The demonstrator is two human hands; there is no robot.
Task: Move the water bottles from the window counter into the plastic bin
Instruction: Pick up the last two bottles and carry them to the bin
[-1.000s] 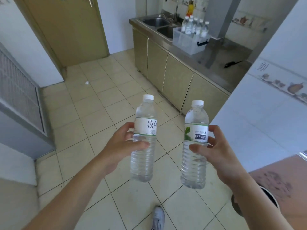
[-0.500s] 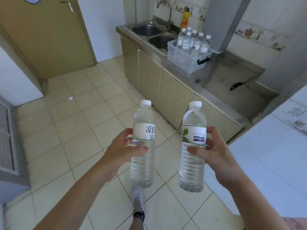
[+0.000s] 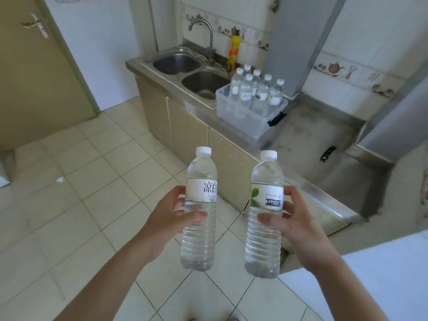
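Steel counter (image 3: 308,135) at one o'clock carries the bin (image 3: 245,119) of bottles; our left hand (image 3: 169,218) grips one bottle (image 3: 200,218), right hand (image 3: 298,221) another (image 3: 265,225).

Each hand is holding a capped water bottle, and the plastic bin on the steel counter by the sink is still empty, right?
Not quite. The left hand and right hand each hold a capped bottle, but the head view shows the plastic bin by the sink already holds several bottles.
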